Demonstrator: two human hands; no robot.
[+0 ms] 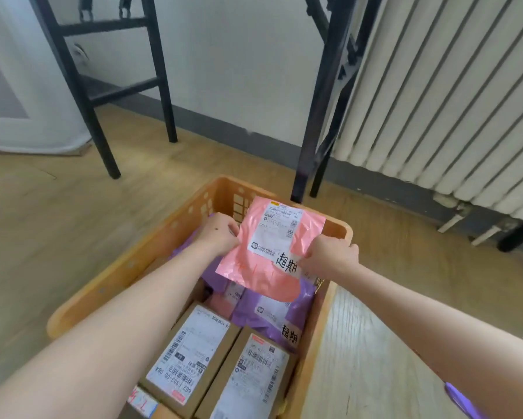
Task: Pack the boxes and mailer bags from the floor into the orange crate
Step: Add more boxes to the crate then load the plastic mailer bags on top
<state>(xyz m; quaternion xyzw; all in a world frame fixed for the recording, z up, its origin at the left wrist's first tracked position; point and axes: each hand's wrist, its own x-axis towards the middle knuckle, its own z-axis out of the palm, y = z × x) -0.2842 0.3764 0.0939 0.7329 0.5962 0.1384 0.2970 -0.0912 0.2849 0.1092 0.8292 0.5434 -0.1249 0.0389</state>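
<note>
Your left hand and right hand both pinch the pink mailer bag by its side edges, mid-frame over the orange crate. Purple mailer bags and cardboard boxes lie inside the crate below.

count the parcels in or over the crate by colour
pink mailer: 1, gripped over the crate by left hand and right hand
purple mailers: 2
brown boxes: 3, the last cut off by the frame edge
total: 6 in view; more may lie hidden underneath
</note>
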